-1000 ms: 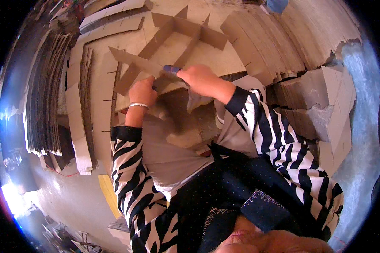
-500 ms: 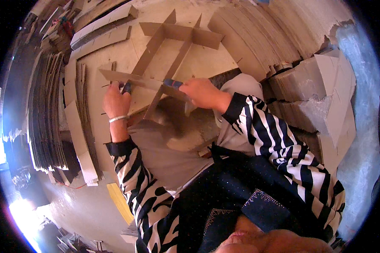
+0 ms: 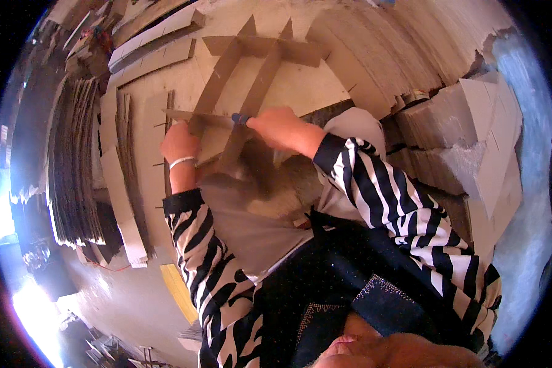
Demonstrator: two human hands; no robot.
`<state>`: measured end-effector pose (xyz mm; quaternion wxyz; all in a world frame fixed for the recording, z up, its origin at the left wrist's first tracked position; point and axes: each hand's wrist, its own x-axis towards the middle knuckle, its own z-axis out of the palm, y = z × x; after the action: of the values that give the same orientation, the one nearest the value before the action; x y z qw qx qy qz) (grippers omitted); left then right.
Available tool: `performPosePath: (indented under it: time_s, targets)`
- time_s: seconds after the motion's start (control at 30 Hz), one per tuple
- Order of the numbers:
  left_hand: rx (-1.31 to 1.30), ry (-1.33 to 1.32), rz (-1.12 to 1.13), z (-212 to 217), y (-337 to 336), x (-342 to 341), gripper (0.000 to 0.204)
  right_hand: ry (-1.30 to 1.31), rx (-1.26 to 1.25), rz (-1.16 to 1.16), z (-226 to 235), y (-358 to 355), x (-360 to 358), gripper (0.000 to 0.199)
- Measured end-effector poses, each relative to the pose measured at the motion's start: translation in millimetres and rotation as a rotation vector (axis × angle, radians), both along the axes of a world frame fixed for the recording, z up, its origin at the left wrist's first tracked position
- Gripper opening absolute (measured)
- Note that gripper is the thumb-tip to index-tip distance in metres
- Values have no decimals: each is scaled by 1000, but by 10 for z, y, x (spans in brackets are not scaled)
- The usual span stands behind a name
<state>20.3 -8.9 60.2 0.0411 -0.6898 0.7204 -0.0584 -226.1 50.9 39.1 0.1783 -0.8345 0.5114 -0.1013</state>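
Note:
Two long cardboard strips (image 3: 222,75) stand on edge, running away from me. A far cardboard cross strip (image 3: 257,46) meets them near their far ends. Across their near ends lies another cardboard strip (image 3: 213,119). My left hand (image 3: 181,144) is closed on the left part of this near strip, its fingertips hidden behind the fist. My right hand (image 3: 281,127) pinches at its right side, where it meets the right long strip, and covers that end. Blue wrapping (image 3: 240,118) shows on the right fingertips.
A wooden board (image 3: 300,76) lies under the strips. Slotted cardboard strips (image 3: 155,64) lie at the far left, beside a tall stack of cardboard (image 3: 73,165). More cardboard stacks (image 3: 374,58) stand at the far right and right (image 3: 435,116). My knee (image 3: 357,126) is close by the board's near edge.
Both hands have drawn closer together, the left one moving right. The near cross strip's left end has shifted right and toward me. The far cross strip keeps its place on the long strips.

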Motion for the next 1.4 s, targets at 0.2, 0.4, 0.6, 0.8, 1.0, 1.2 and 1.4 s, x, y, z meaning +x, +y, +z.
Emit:
performPosePath:
  time_s: [0.2,0.4,0.6,0.8,1.0,1.2,1.4]
  targets:
    - [-391,397,-71,43,-62,-276,28,-26,-516,-512,200,91,-1414,46]
    - [120,152,17,-109,-431,-382,31,404,-493,-671,-497,298,-2508,35]
    - [76,136,43,-194,-484,-72,20,-100,-362,-531,716,-51,-1647,23]
    - [103,155,-19,-331,-540,-52,21,-506,15,-69,413,-806,-612,45]
    - [60,127,-30,-283,-491,-62,19,-252,42,-154,280,-858,-863,43]
    - [116,100,-17,-279,-518,-152,23,31,44,-35,170,-669,-552,43]
    - [105,154,62,-233,-488,-22,28,81,26,-15,-19,-597,-340,33]
